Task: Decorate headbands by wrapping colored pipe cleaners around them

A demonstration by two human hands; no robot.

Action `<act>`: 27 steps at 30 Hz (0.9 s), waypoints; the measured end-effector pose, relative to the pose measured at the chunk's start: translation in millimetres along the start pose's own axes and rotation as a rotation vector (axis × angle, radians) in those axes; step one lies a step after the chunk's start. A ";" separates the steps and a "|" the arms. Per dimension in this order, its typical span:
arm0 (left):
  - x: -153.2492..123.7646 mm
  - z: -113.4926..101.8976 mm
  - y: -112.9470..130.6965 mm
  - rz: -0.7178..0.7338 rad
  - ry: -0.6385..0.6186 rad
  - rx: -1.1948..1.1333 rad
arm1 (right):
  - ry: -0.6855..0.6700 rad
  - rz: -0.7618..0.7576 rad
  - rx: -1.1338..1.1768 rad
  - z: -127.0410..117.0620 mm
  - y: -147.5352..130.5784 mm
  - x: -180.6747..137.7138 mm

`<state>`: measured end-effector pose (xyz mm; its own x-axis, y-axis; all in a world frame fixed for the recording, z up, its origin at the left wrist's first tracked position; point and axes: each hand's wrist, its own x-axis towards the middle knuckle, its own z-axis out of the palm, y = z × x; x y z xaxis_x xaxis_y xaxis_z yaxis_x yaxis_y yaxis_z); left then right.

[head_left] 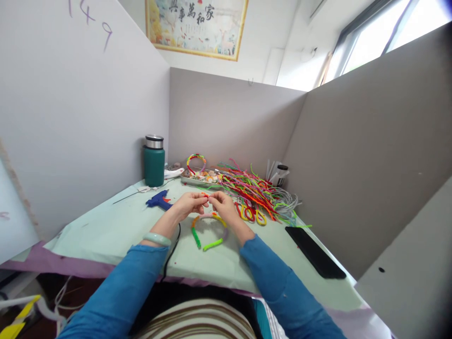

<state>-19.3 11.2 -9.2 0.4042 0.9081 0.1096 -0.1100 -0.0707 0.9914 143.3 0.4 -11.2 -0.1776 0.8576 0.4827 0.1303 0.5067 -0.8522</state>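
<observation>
My left hand [190, 205] and my right hand [223, 206] meet above the middle of the table, fingertips pinched together. Between them is a small red-orange piece of pipe cleaner [205, 195], mostly covered by the fingers. Just below the hands lies a headband [195, 236] wrapped in green, orange, pink, yellow and purple fuzzy pipe cleaner, its two ends toward me. To the left of my left hand rests a blue glue gun [157, 199]. Scissors with red and yellow handles [249, 213] lie right of my right hand.
A heap of coloured pipe cleaners [249, 188] lies at the back right. Behind the hands stands a metal tray [187, 180] of small decorations, with another colourful headband [188, 165]. A green bottle [154, 162] stands back left; a black flat object [314, 252] lies right. Grey partitions [229, 113] enclose the table.
</observation>
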 end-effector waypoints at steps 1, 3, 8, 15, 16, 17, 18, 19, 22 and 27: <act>-0.1 0.1 -0.1 0.000 0.003 0.004 | -0.006 0.008 0.039 0.8 0.0 -0.2; -0.2 0.6 0.1 -0.001 0.004 0.005 | -0.023 0.035 0.111 1.9 -0.1 -1.1; -0.3 2.8 1.9 0.003 -0.003 -0.062 | -0.058 0.100 0.244 4.4 -1.2 -3.3; -5.8 -1.4 5.4 0.025 -0.171 0.127 | -0.405 0.254 0.477 -11.0 0.1 -2.8; -7.2 -1.7 6.2 0.003 -0.205 0.173 | -0.476 0.284 0.457 -14.7 0.5 -3.2; -8.5 -1.7 6.9 -0.019 -0.230 0.217 | -0.521 0.299 0.411 -17.8 0.7 -3.5; -9.4 -1.5 7.4 -0.035 -0.244 0.249 | -0.533 0.295 0.353 -19.8 0.9 -3.8; -9.9 -1.1 7.6 -0.041 -0.245 0.267 | -0.514 0.273 0.295 -20.7 0.9 -4.0; -7.8 0.1 6.1 -0.014 -0.183 0.222 | -0.335 0.143 0.183 -16.9 0.5 -3.0; -0.5 0.2 0.9 0.012 -0.030 0.094 | -0.088 0.086 0.114 -6.1 0.8 0.8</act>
<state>-19.4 10.5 -8.4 0.4308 0.8941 0.1225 -0.0295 -0.1217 0.9921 149.2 2.0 -10.3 -0.2563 0.8838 0.3914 0.0378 0.4138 -0.9096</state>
